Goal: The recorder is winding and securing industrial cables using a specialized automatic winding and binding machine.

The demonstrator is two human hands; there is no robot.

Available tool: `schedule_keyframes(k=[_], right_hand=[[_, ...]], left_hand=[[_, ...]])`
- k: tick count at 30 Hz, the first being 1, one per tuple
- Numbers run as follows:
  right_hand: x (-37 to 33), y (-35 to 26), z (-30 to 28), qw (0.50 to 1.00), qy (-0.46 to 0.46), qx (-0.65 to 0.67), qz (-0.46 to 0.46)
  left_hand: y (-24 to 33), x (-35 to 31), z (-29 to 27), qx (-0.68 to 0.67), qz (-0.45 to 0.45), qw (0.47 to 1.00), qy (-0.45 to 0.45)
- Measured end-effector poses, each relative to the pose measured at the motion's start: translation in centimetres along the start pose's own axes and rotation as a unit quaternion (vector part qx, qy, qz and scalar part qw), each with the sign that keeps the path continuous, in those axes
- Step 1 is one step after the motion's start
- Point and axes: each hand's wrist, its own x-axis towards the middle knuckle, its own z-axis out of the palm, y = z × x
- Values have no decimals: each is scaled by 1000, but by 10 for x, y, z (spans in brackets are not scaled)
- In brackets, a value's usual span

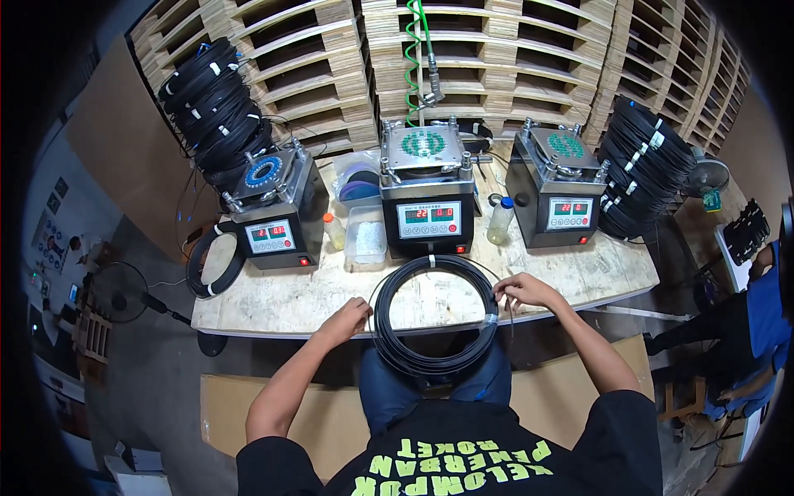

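Note:
A coil of thin black cable (pixel 389 351) lies half on the near table edge and half over my lap, bound with white wraps at the top and right. At its left side, my left hand (pixel 346 321) is closed, fingertips pinching a loose outer strand. My right hand (pixel 525 291) is at the coil's upper right, thumb and fingers closed on a strand of the cable. A short length of cable (pixel 511 324) hangs below that hand. Beyond the coil stands the middle polishing machine (pixel 426 190), black with a lit red display and a metal top plate.
Similar machines stand at left (pixel 277 211) and right (pixel 562 190). Between them are an orange-capped bottle (pixel 334 233), a clear tub (pixel 366 236) and a blue-capped bottle (pixel 499 223). Tall stacks of black coils (pixel 217 116) flank the wooden table (pixel 331 298). A person (pixel 753 322) is at right.

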Motion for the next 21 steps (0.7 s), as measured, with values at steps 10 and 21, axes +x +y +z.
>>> schedule_keyframes(k=[10,21], right_hand=[[-38,-28,33,862,84,-484,-126],[2,-10,53,856,336,-327,-219]], left_hand=[[46,-15,-25,96,37,994,-44],[69,19,-8,-23,6,994,108]])
